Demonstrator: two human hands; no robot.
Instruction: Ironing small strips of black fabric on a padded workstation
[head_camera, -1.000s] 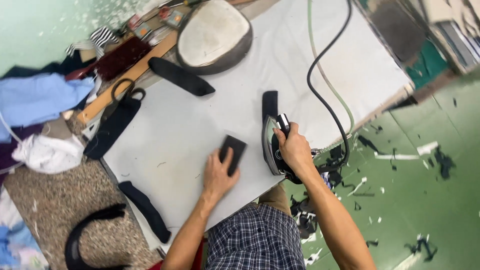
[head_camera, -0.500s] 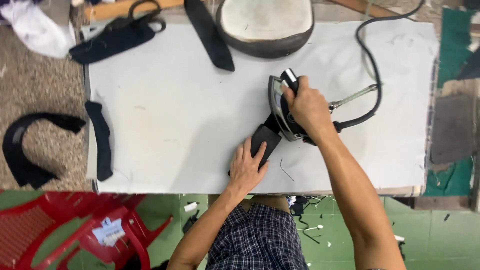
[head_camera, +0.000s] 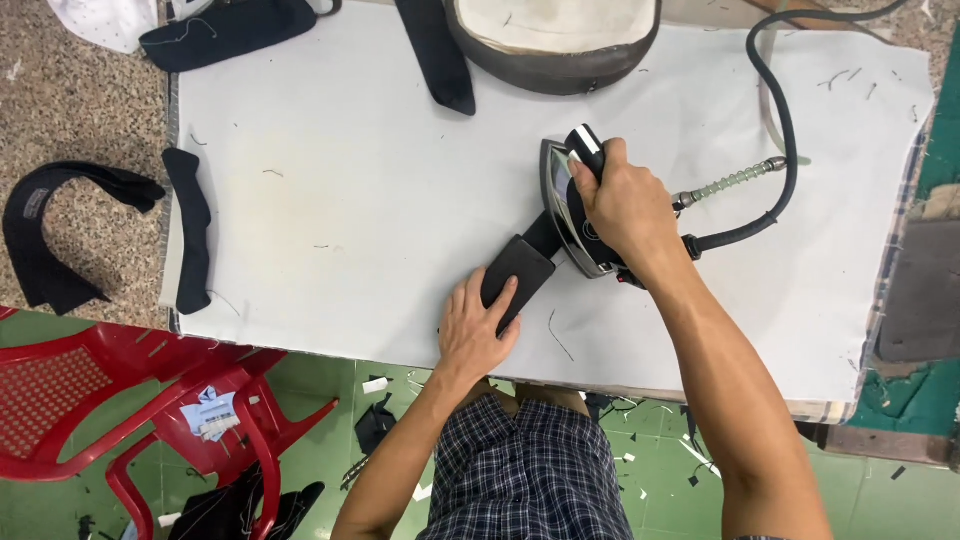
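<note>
Compared with half a second earlier, almost nothing had shifted: the right hand (head_camera: 622, 205) stayed wrapped around the handle of the steam iron (head_camera: 578, 212), fingers curled tight and pressed together, and the iron sat at the same spot right of the frame's centre. The left hand (head_camera: 478, 328) still lay flat on the dark fabric piece (head_camera: 517, 272), fingers stretched out close together, pinning its near end. That piece was just below and left of the iron, its far end tucked under the iron's tip.

The white padded table (head_camera: 330, 200) offered wide bare room to the left and above the hands. Its near edge ran just below the left wrist, so little space remained on that side. At the left edge a dark curved strip (head_camera: 190, 230) lay along the border, with a black collar piece (head_camera: 50, 235) beyond it on the speckled floor. At the top, a rounded pressing pad (head_camera: 555, 40) and a long dark strip (head_camera: 435, 50) hemmed the far side. The black hose (head_camera: 785, 140) looped away at upper right. A red plastic chair (head_camera: 130, 390) stood at lower left.
</note>
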